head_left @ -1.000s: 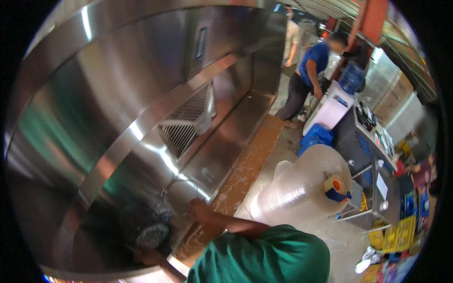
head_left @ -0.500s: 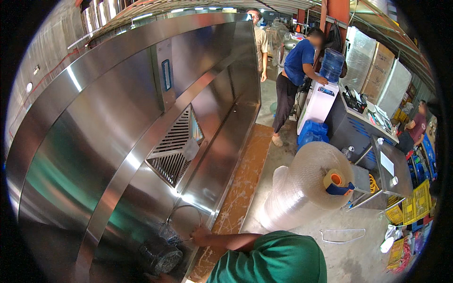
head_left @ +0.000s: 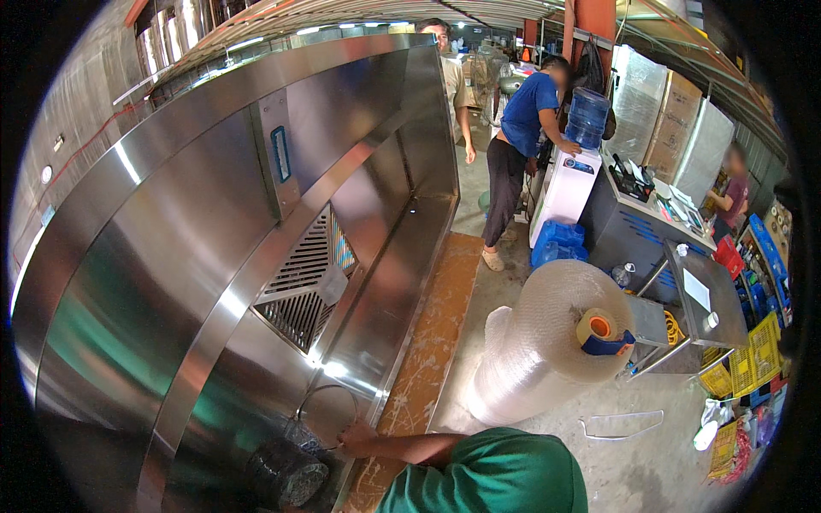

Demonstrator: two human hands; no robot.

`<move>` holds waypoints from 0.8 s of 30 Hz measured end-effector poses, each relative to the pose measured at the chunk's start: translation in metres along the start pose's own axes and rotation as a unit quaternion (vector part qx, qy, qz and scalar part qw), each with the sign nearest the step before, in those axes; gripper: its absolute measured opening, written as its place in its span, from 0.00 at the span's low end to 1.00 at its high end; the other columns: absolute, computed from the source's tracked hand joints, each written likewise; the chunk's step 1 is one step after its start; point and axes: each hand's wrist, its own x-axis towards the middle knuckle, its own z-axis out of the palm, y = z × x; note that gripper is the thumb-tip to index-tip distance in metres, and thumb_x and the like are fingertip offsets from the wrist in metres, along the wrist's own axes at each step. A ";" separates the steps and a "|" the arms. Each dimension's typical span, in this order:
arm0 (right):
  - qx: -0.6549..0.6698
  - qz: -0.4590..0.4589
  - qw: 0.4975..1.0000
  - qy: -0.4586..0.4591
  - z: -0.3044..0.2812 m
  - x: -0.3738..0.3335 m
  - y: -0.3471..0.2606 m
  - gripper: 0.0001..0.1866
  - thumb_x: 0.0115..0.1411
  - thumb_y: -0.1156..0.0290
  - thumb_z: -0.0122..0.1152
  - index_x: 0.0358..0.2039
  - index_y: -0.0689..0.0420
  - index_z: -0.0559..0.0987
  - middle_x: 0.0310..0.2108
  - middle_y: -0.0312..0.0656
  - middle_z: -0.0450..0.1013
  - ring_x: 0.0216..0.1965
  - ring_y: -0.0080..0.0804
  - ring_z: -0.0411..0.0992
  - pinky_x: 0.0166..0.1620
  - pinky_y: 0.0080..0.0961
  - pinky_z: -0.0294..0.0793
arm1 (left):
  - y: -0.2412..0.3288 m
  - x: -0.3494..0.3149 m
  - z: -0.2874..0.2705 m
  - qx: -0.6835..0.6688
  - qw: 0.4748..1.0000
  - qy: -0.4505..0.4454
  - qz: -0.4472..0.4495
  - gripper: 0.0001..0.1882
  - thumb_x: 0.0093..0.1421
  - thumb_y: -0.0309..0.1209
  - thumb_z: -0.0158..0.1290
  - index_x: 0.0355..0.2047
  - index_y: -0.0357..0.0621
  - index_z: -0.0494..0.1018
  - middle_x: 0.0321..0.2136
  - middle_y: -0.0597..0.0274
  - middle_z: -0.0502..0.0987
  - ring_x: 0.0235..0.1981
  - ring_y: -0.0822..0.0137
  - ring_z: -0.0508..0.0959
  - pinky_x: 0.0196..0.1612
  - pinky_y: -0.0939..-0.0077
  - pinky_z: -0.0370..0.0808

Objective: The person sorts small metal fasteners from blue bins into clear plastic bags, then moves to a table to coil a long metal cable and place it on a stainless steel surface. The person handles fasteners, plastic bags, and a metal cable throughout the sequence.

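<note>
My right hand (head_left: 356, 439), below a green sleeve, reaches left to the lower edge of a large stainless-steel hood-like unit (head_left: 192, 248). Its fingers look closed at the side of a thin dark loop of wire or cable (head_left: 329, 387); the exact grip is too small to see clearly. Beside the loop, a black cylinder (head_left: 291, 472) wrapped in clear plastic lies inside the steel unit. Of my left hand only a sliver shows at the bottom edge under the cylinder, and its fingers are hidden. A slatted metal vent (head_left: 308, 282) sits farther up in the unit.
Right of the unit lies a brown board (head_left: 449, 295). A big bubble-wrap roll (head_left: 534, 350) stands there, with a tape dispenser (head_left: 603, 332) on top. Farther off, a person in blue (head_left: 526, 115) leans at a water dispenser (head_left: 564, 192); two other people are in the background.
The view has shifted slightly. My right hand stays by the loop and the cylinder. My left hand has sunk almost out of sight at the bottom edge.
</note>
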 end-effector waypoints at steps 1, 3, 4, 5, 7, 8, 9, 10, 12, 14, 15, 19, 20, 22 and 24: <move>-0.008 -0.008 1.000 0.015 0.000 -0.001 -0.001 0.18 0.60 0.53 0.56 0.38 0.52 0.84 0.40 0.45 0.79 0.49 0.42 0.75 0.55 0.48 0.65 | -0.001 0.001 0.001 -0.001 1.000 -0.001 0.000 0.33 0.64 0.49 0.53 0.63 0.40 0.66 0.51 0.36 0.72 0.51 0.42 0.72 0.57 0.47 0.68; -0.019 -0.011 1.000 0.011 -0.003 -0.004 -0.004 0.16 0.59 0.54 0.57 0.38 0.51 0.84 0.41 0.44 0.79 0.50 0.43 0.75 0.55 0.48 0.66 | -0.002 0.002 0.001 0.001 1.000 -0.006 -0.001 0.33 0.65 0.49 0.52 0.63 0.40 0.65 0.51 0.36 0.72 0.52 0.42 0.72 0.57 0.47 0.67; -0.025 -0.013 1.000 0.009 -0.003 -0.005 -0.005 0.16 0.59 0.54 0.58 0.39 0.51 0.84 0.41 0.44 0.78 0.50 0.43 0.74 0.55 0.48 0.66 | -0.003 0.003 0.001 -0.001 1.000 -0.006 -0.002 0.33 0.65 0.48 0.52 0.64 0.40 0.65 0.51 0.36 0.72 0.52 0.42 0.72 0.57 0.47 0.67; -0.021 -0.009 1.000 0.020 0.002 -0.002 -0.002 0.16 0.58 0.55 0.59 0.39 0.51 0.84 0.41 0.44 0.78 0.50 0.43 0.74 0.55 0.48 0.66 | -0.001 0.003 0.002 -0.004 1.000 -0.010 0.000 0.33 0.65 0.48 0.52 0.64 0.40 0.65 0.52 0.36 0.72 0.52 0.42 0.72 0.58 0.47 0.67; -0.016 -0.001 0.999 0.043 0.019 0.004 0.008 0.15 0.57 0.56 0.60 0.39 0.50 0.83 0.41 0.44 0.79 0.50 0.44 0.74 0.55 0.47 0.66 | 0.002 0.003 0.006 -0.011 1.000 -0.017 0.001 0.33 0.66 0.48 0.51 0.64 0.40 0.64 0.52 0.36 0.71 0.53 0.42 0.72 0.58 0.48 0.67; -0.006 0.000 0.999 0.045 0.018 0.002 0.005 0.15 0.57 0.56 0.61 0.39 0.51 0.83 0.41 0.44 0.79 0.50 0.44 0.74 0.55 0.47 0.66 | 0.000 0.004 0.004 -0.009 1.000 -0.017 0.000 0.33 0.66 0.48 0.51 0.65 0.40 0.64 0.53 0.36 0.71 0.53 0.41 0.71 0.58 0.48 0.67; 0.005 0.000 0.999 0.048 0.016 -0.001 0.002 0.15 0.56 0.56 0.61 0.39 0.51 0.83 0.41 0.45 0.78 0.50 0.44 0.74 0.54 0.47 0.66 | -0.002 0.004 0.003 -0.010 1.000 -0.017 -0.001 0.33 0.66 0.48 0.50 0.65 0.40 0.63 0.53 0.36 0.71 0.53 0.41 0.71 0.58 0.48 0.67; 0.015 0.001 0.999 0.051 0.014 -0.002 0.000 0.16 0.56 0.57 0.61 0.39 0.51 0.83 0.41 0.45 0.78 0.50 0.44 0.74 0.54 0.47 0.66 | -0.004 0.006 0.003 -0.008 1.000 -0.019 -0.001 0.33 0.67 0.47 0.50 0.65 0.40 0.63 0.53 0.35 0.70 0.54 0.41 0.71 0.59 0.48 0.67; 0.004 -0.008 1.000 0.029 0.008 -0.002 -0.001 0.16 0.57 0.56 0.61 0.39 0.52 0.83 0.40 0.45 0.78 0.49 0.44 0.74 0.54 0.48 0.66 | -0.005 0.007 0.002 -0.009 1.000 -0.021 -0.001 0.33 0.67 0.47 0.49 0.65 0.40 0.62 0.54 0.35 0.70 0.54 0.41 0.71 0.59 0.48 0.66; -0.004 -0.014 1.000 0.023 0.009 -0.001 0.000 0.16 0.58 0.55 0.59 0.40 0.52 0.83 0.40 0.45 0.78 0.49 0.44 0.74 0.54 0.48 0.66 | -0.005 0.007 0.002 -0.014 1.000 -0.021 -0.001 0.32 0.68 0.47 0.48 0.66 0.41 0.62 0.55 0.35 0.69 0.55 0.41 0.71 0.59 0.48 0.66; -0.005 -0.016 0.999 0.028 0.012 0.000 0.002 0.17 0.58 0.55 0.59 0.41 0.51 0.82 0.40 0.45 0.78 0.50 0.44 0.74 0.54 0.49 0.66 | -0.006 0.008 0.001 -0.017 1.000 -0.022 -0.002 0.32 0.68 0.47 0.48 0.66 0.41 0.61 0.55 0.35 0.69 0.55 0.41 0.71 0.59 0.48 0.66; -0.023 0.002 1.000 0.010 0.020 0.006 0.008 0.17 0.60 0.53 0.56 0.43 0.50 0.82 0.42 0.44 0.78 0.51 0.42 0.73 0.55 0.49 0.64 | -0.005 0.010 0.002 -0.031 0.999 -0.029 -0.002 0.32 0.69 0.46 0.46 0.67 0.41 0.60 0.56 0.34 0.68 0.56 0.40 0.70 0.60 0.48 0.65; -0.018 0.001 1.000 0.001 0.016 0.003 0.004 0.17 0.60 0.54 0.56 0.43 0.49 0.82 0.43 0.44 0.78 0.51 0.42 0.73 0.55 0.49 0.63 | -0.007 0.011 0.000 -0.032 0.999 -0.028 -0.004 0.32 0.69 0.46 0.46 0.67 0.41 0.60 0.57 0.34 0.68 0.56 0.40 0.70 0.60 0.48 0.65; -0.010 -0.001 1.000 -0.020 -0.014 -0.012 -0.009 0.17 0.61 0.54 0.55 0.43 0.49 0.82 0.45 0.44 0.77 0.51 0.41 0.73 0.55 0.49 0.63 | -0.015 0.011 -0.005 -0.027 0.999 -0.034 -0.007 0.32 0.69 0.46 0.45 0.68 0.41 0.59 0.57 0.34 0.67 0.57 0.40 0.70 0.61 0.49 0.65; -0.018 -0.003 1.000 -0.020 -0.016 -0.012 -0.010 0.18 0.61 0.54 0.54 0.43 0.51 0.82 0.44 0.45 0.78 0.51 0.43 0.74 0.54 0.48 0.66 | -0.022 0.014 -0.006 -0.037 0.999 -0.036 -0.006 0.32 0.70 0.45 0.45 0.68 0.41 0.58 0.58 0.34 0.67 0.57 0.39 0.69 0.61 0.49 0.65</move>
